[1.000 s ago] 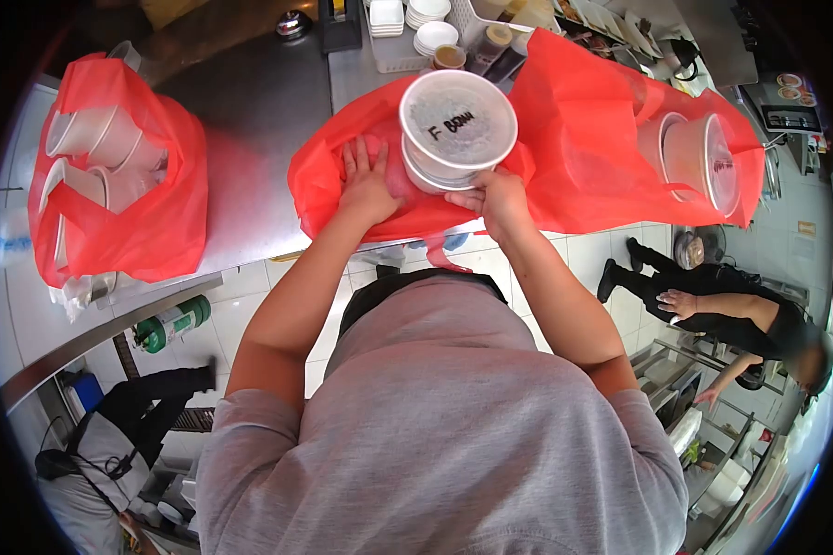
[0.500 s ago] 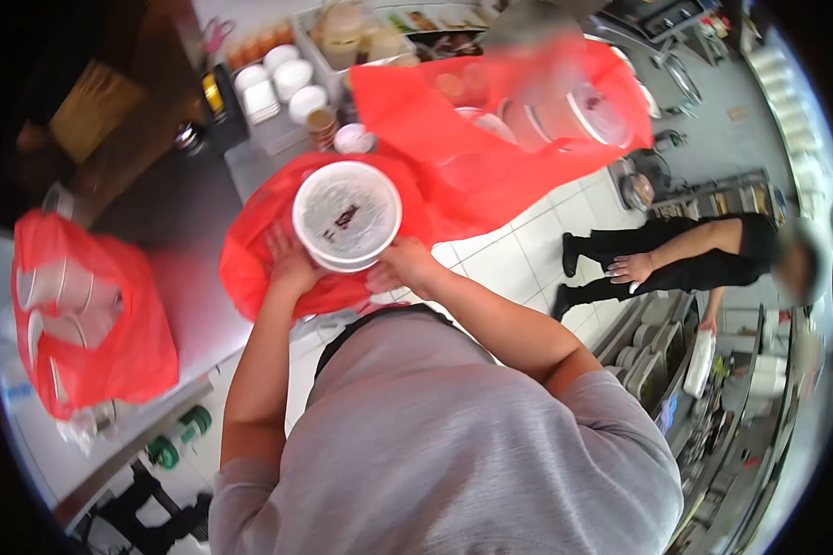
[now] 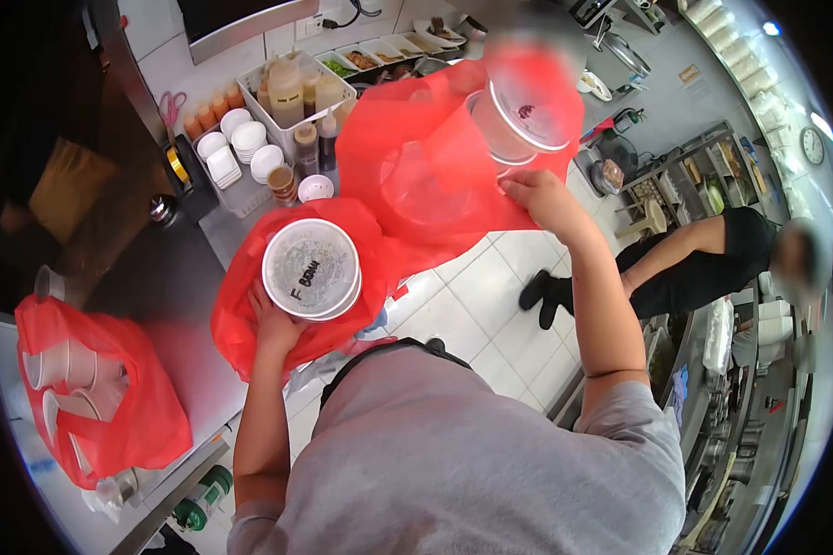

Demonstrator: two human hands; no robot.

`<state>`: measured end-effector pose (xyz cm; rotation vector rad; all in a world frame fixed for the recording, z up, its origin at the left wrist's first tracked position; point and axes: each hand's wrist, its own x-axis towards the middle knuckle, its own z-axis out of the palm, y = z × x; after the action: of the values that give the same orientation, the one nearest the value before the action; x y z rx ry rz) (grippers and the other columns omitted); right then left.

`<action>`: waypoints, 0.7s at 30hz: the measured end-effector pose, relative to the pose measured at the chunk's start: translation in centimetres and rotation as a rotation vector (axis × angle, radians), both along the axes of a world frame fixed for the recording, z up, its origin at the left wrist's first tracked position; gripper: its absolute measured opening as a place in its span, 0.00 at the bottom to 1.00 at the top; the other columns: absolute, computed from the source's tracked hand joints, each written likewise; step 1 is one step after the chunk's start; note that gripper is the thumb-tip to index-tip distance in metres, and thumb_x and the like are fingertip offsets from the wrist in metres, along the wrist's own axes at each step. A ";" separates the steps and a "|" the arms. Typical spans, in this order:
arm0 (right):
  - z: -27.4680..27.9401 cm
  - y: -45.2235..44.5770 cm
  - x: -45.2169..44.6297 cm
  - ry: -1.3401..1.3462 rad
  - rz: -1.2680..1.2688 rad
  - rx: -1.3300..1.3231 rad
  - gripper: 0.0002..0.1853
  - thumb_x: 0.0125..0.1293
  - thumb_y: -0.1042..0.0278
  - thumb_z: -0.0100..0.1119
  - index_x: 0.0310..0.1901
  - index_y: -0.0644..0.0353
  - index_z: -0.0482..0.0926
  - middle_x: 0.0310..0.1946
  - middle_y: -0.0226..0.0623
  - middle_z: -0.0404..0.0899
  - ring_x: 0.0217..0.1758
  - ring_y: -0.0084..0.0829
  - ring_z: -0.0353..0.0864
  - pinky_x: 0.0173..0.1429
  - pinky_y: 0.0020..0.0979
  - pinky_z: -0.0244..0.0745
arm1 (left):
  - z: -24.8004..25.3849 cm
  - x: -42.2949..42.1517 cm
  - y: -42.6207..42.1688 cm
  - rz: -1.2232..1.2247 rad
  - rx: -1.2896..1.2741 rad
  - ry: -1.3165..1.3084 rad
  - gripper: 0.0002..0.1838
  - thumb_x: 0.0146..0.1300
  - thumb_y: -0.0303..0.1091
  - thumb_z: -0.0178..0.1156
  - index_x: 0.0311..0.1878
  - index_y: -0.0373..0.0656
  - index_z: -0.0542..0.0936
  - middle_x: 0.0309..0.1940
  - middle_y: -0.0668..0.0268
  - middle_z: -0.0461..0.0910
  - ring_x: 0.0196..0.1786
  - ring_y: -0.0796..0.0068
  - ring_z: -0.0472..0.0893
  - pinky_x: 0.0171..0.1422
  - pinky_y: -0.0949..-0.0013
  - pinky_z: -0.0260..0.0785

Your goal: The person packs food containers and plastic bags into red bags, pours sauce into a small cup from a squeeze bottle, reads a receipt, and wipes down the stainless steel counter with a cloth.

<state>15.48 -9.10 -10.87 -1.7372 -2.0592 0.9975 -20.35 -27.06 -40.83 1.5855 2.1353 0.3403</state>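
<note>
A round white tub (image 3: 310,264), its clear lid marked in black writing, sits atop another inside a red plastic bag (image 3: 236,324) on the counter. Against its near left side, my left hand (image 3: 276,324) rests with fingers spread between tub and bag. My right hand (image 3: 541,199) reaches up and right, its fingers closed on the edge of a second red plastic bag (image 3: 416,176). That bag is spread around another lidded white tub (image 3: 532,116), with containers showing faintly through the plastic.
A third red bag (image 3: 148,398) with stacked white containers stands at the left on the metal counter (image 3: 180,296). Behind are small white cups (image 3: 248,137) and a basket of sauce bottles (image 3: 287,88). A person in black (image 3: 694,259) stands at the right.
My right hand has left the near tub and moved up and right to the second bag. My left hand has stayed beside the tub. The person at the right has shifted posture.
</note>
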 end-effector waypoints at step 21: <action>2.1 5.4 -0.3 1.124 -0.333 -0.332 0.18 0.58 0.83 0.42 0.50 0.83 0.66 0.42 0.59 0.76 0.43 0.51 0.82 0.44 0.28 0.86 | 15.2 2.1 -6.8 0.377 0.369 0.215 0.40 0.50 0.38 0.68 0.67 0.45 0.63 0.66 0.52 0.61 0.66 0.48 0.62 0.67 0.50 0.57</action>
<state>15.14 -3.74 -8.81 -1.0947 -0.9034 1.7060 -18.23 -33.88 -25.59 1.4468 2.6639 0.7538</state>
